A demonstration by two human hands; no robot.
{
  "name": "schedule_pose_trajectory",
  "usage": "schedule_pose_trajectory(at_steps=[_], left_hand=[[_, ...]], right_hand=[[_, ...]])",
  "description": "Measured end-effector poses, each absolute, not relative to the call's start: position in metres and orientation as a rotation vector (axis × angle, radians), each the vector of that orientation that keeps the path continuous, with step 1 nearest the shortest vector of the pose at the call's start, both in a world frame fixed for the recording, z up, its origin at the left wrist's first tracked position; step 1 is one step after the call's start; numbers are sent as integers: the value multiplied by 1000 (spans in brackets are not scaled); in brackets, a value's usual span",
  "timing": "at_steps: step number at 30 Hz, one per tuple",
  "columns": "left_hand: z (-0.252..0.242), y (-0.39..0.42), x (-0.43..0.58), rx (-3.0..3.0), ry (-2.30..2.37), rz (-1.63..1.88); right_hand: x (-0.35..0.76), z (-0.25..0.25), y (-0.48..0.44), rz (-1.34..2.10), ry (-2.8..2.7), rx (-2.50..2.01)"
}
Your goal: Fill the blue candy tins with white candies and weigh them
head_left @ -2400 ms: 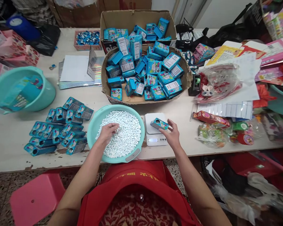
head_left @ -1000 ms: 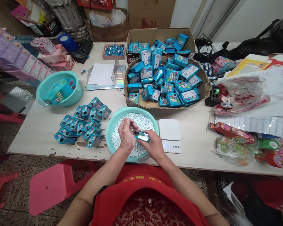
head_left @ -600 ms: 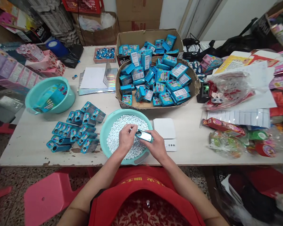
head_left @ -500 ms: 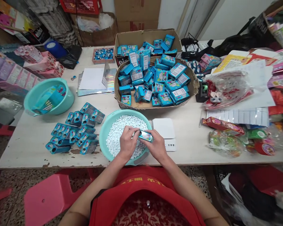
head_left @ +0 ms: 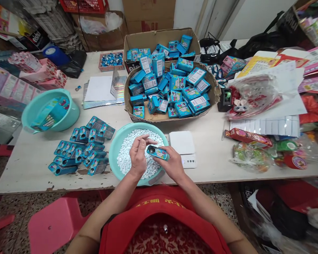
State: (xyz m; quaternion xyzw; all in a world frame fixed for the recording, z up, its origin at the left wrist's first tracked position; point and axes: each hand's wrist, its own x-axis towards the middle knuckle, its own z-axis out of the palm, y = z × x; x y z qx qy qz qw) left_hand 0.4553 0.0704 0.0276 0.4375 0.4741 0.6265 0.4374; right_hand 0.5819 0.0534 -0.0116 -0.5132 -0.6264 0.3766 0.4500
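Blue tin (head_left: pixel 159 153) held in the right hand (head_left: pixel 173 163) above a basin of white pellets

The right hand grips the blue tin by its right end, thumb along the near side and fingers along the far side. The tin lies tilted over the right half of the green basin (head_left: pixel 112 153), its lettered face up and its dark round opening towards the left hand (head_left: pixel 138 158). That hand is half curled beside the opening, thumb raised, the other fingers close together and reaching towards the tin; whether they pinch a pellet cannot be told.

Beneath both hands, white pellets (head_left: pixel 125 151) spread across the basin, which stands at the middle of the front edge of the tabletop (head_left: pixel 206 134). Just right of it, near the same edge, sits a white scale (head_left: pixel 182 142). To the left, a cluster of upright tins (head_left: pixel 78 155) shows round openings, and farther out, by the left edge, a second basin (head_left: pixel 73 118) holds printed blue packaging (head_left: pixel 48 116).

Behind the pellets, an oblong carton (head_left: pixel 216 95) is heaped with tins, with another carton (head_left: pixel 148 38) of them at the back edge. A small pink tray (head_left: pixel 111 68) of shiny caps stands left of that one. Towards the right edge lie a clear plastic bag (head_left: pixel 263 93) and a red box (head_left: pixel 247 138). A pink stool (head_left: pixel 51 222) stands below the front edge.
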Motion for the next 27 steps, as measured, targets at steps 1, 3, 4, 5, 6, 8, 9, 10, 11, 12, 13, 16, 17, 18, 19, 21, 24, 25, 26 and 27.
schedule_pose_trajectory(at_steps=[1, 3, 4, 5, 6, 8, 9, 10, 11, 12, 13, 16, 17, 18, 19, 21, 24, 25, 26, 27], left_hand=[[27, 71, 452, 1070, 1185, 1588], [24, 74, 442, 1045, 1261, 1586], [20, 76, 436, 1032, 1335, 1562], [16, 77, 429, 1015, 1421, 1532], [10, 78, 422, 996, 1504, 1504], [-1, 80, 410, 956, 1627, 1466], [-7, 80, 406, 941, 1663, 1450], [-12, 81, 403, 934, 1686, 1432], [-16, 81, 400, 935, 1701, 1412], [-19, 81, 399, 942, 1714, 1389], [-21, 82, 397, 953, 1724, 1366], [-23, 83, 394, 985, 1750, 1317], [-22, 84, 394, 988, 1761, 1313], [-22, 85, 393, 988, 1774, 1314], [-22, 86, 393, 987, 1785, 1317], [-21, 88, 394, 985, 1800, 1318], [-20, 90, 400, 993, 1811, 1304], [-20, 91, 403, 995, 1812, 1301], [-19, 91, 406, 995, 1811, 1304], [-19, 91, 409, 997, 1807, 1308]], right_hand=[[589, -10, 53, 937, -1521, -1267], [609, -11, 55, 923, -1428, -1316], [621, -13, 57, 896, -1371, -1369], [633, -18, 61, 853, -1312, -1435], [644, -25, 65, 804, -1263, -1503], [661, -44, 76, 728, -1217, -1613], [667, -54, 81, 715, -1215, -1650], [670, -64, 86, 722, -1220, -1675], [673, -72, 90, 744, -1230, -1688], [674, -78, 93, 762, -1245, -1690], [676, -81, 97, 757, -1262, -1683], [689, -70, 119, 549, -1351, -1624], [696, -61, 133, 435, -1387, -1606], [704, -51, 153, 334, -1421, -1598], [711, -42, 176, 248, -1450, -1616], [724, -28, 230, 174, -1582, -1731], [732, -26, 302, 302, -1765, -2101], [732, -30, 319, 357, -1785, -2220], [732, -34, 331, 381, -1805, -2296], [732, -38, 340, 394, -1810, -2349]])
